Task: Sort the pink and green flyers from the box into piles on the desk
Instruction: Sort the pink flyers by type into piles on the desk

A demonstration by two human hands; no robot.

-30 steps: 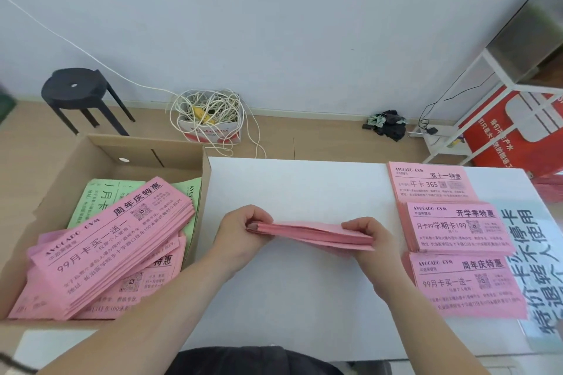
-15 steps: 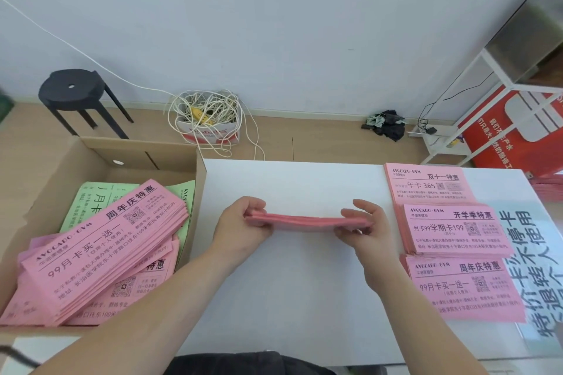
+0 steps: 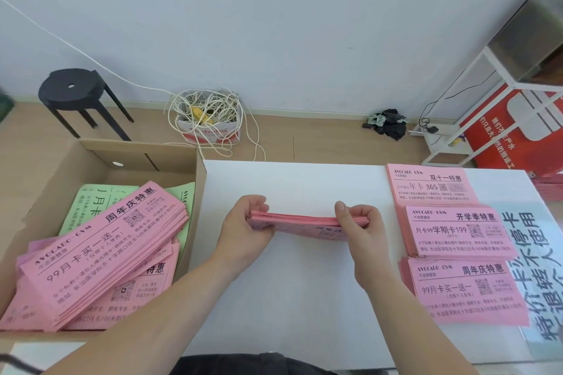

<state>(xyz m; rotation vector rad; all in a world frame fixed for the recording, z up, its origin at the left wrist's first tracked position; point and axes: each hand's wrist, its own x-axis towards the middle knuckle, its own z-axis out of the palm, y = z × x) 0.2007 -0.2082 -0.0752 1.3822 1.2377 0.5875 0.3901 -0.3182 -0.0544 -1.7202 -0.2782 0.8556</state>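
A stack of pink flyers (image 3: 300,222) is held over the middle of the white desk (image 3: 289,298), tipped so its printed face shows toward me. My left hand (image 3: 246,228) grips its left end and my right hand (image 3: 359,228) grips its right end. A cardboard box (image 3: 100,158) at the left holds more pink flyers (image 3: 100,256) lying over green flyers (image 3: 91,201). Three pink piles lie on the desk's right side: a far pile (image 3: 429,184), a middle pile (image 3: 457,231) and a near pile (image 3: 466,292).
A large sheet with big black characters (image 3: 536,280) lies at the desk's right edge. On the floor behind stand a black stool (image 3: 73,94), a small box of tangled white cable (image 3: 207,119), and a white shelf frame (image 3: 487,79) with a red sign (image 3: 518,128).
The held stack rose a little and tipped, so its printed face now shows. My right thumb moved onto the top of the stack's right end.
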